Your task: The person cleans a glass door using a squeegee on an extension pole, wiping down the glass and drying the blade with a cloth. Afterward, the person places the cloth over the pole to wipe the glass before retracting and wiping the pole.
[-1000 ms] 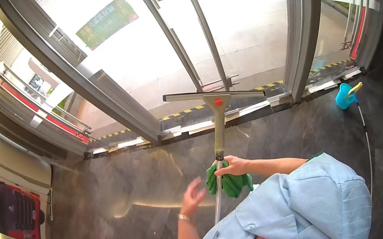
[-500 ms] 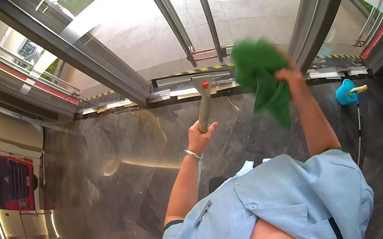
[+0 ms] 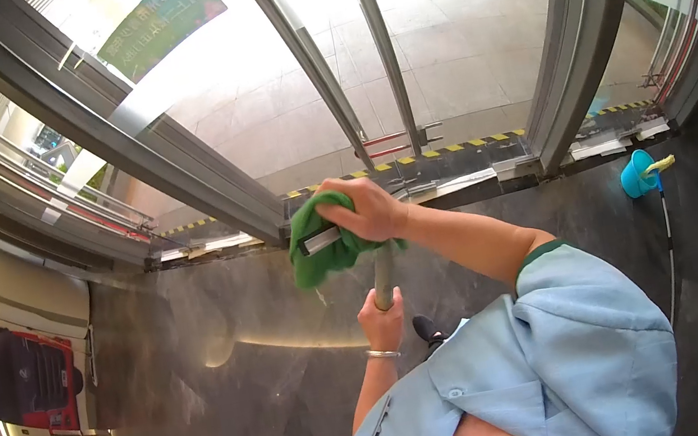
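Observation:
My left hand (image 3: 382, 322) is closed around the grey handle of a window squeegee (image 3: 385, 272), low on its grip, with a bangle at the wrist. At the far end, my right hand (image 3: 366, 208) presses a green cloth (image 3: 317, 264) around the squeegee's crosswise head. The left end of the blade sticks out from the cloth folds; the rest of the head is hidden under the cloth and fingers. Both hands are in front of my body, above the dark floor (image 3: 259, 397).
Ahead stand glass doors with grey metal frames (image 3: 166, 156). On the right a blue bucket (image 3: 637, 175) holds a pole (image 3: 670, 249) with a yellowish head. A red and black machine (image 3: 27, 378) stands at left. Yellow-black tape (image 3: 465, 146) marks the threshold.
My right hand has swung the green cloth leftward from the right, onto the squeegee head. My left hand, still on the handle, has come slightly lower in view.

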Motion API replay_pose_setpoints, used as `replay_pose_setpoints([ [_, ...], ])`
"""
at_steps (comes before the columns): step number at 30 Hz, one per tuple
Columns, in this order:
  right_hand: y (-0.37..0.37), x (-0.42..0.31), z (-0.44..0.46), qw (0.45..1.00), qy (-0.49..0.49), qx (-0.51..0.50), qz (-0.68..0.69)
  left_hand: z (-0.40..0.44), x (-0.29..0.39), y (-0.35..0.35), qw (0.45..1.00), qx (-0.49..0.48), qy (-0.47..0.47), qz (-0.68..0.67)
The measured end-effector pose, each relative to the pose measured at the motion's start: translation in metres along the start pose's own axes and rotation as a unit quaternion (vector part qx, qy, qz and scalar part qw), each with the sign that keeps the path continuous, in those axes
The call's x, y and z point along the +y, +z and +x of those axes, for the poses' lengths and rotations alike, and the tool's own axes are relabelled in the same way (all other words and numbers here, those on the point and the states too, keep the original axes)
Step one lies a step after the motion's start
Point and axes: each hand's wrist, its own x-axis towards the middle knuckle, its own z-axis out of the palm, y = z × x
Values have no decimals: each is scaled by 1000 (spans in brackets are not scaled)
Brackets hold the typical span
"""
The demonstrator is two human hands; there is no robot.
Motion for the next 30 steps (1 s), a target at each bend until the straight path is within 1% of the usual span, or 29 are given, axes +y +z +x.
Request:
replay_pose_setpoints([
  [1,4,11,6,1000,0,0,-4,5,-3,-7,1000,6,-21,-15],
  [3,8,33,28,997,68,0,-23,23,-7,-20,1000,4,-20,-15],
  [4,10,42,35,998,65,2,-26,32,-8,-28,1000,3,-24,-10],
  [6,6,61,45,984,167,21,-53,48,-7,-41,999,-1,-26,-18],
  [7,0,80,48,984,156,17,-87,53,-8,-44,999,-1,-34,-24],
  [8,-5,98,49,984,153,20,-92,57,-13,-45,999,-3,-30,-28],
  [10,-15,133,45,966,199,34,-159,63,-23,-50,999,-18,-9,-24],
  [11,-26,175,33,960,185,18,-209,64,-17,-56,998,-32,-31,-54],
  [12,-45,212,20,950,170,0,-261,70,-14,-63,997,-36,-27,-55],
  [13,-58,221,1,910,254,-38,-325,79,-13,-73,1000,-3,-21,-15],
  [14,-64,229,-27,858,336,-75,-382,90,-14,-83,999,31,-16,28],
  [15,-75,243,-51,837,383,-98,-378,104,-19,-93,999,34,-11,24],
  [16,-83,255,-55,816,427,-119,-372,123,-24,-105,999,35,-24,-11],
  [17,-89,249,-40,831,443,-47,-333,138,-26,-109,998,33,-40,-45],
  [18,-98,238,-26,839,459,25,-291,144,-24,-106,998,33,-38,-46],
  [19,-111,257,-3,852,439,93,-271,150,-21,-103,997,16,-50,-64],
  [20,-125,234,40,876,399,135,-232,157,-17,-102,995,0,-62,-80],
  [21,-152,258,81,935,314,156,-51,162,-16,-99,995,2,-59,-79],
  [22,-166,210,134,942,226,194,-157,168,-13,-92,993,-17,-77,-84],
  [23,-165,115,182,958,168,207,-110,174,-11,-84,991,-39,-96,-88],
  [24,-170,76,228,944,59,263,-188,180,-8,-79,991,-39,-94,-87],
  [25,-181,45,269,932,-44,271,-238,184,-6,-75,988,-49,-107,-98],
  [26,-195,29,313,887,-172,288,-318,191,-4,-70,985,-59,-119,-110],
  [27,-204,8,354,787,-289,342,-424,197,-5,-65,989,-58,-101,-96],
  [28,-208,-9,390,810,-301,330,-379,203,-8,-62,989,-54,-100,-96],
  [29,-211,-45,407,891,-213,234,-327,208,-9,-58,986,-62,-112,-108],
  [30,-216,-37,434,892,-214,230,-325,213,-11,-53,982,-70,-125,-122],
])
